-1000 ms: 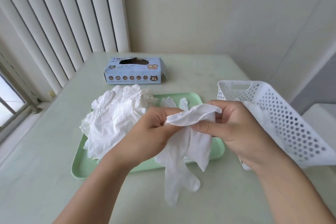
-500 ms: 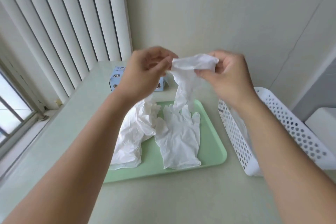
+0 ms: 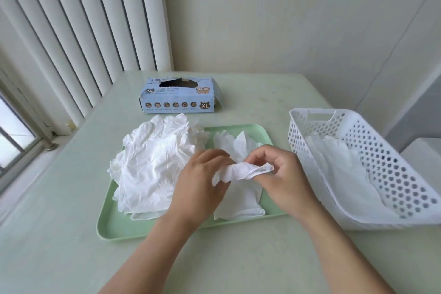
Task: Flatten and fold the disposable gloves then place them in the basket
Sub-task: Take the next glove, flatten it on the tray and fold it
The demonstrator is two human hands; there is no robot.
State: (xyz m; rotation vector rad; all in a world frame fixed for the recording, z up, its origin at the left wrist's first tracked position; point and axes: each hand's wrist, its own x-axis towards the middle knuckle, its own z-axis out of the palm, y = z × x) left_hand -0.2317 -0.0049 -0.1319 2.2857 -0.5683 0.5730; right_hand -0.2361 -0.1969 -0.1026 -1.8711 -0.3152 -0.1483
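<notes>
From the head view, a white glove (image 3: 241,172) is held bunched between both hands over the right part of a green tray (image 3: 112,229). The left hand (image 3: 202,181) is closed round the glove's left end, fingers curled in over it, and the right hand (image 3: 279,174) is pinched shut on the right end, the crumpled edge being gripped between thumb and fingertips. Beneath the hands, a flattened glove (image 3: 238,207) is seen lying on the tray, its fingers pointing toward the far rim. On the tray's left half, a loose pile of gloves (image 3: 150,164) is heaped, spilling slightly past the far left rim. Just right of the tray, a white perforated basket (image 3: 381,150) is set on the pale green desk (image 3: 59,234), and white glove material is seen lying inside it against the bottom. Behind the tray, a light blue glove box (image 3: 177,99) marked XL is stood on the desk, its top opening torn wide. Vertical blinds (image 3: 83,31) are hung at the left, beside a window (image 3: 14,136).
</notes>
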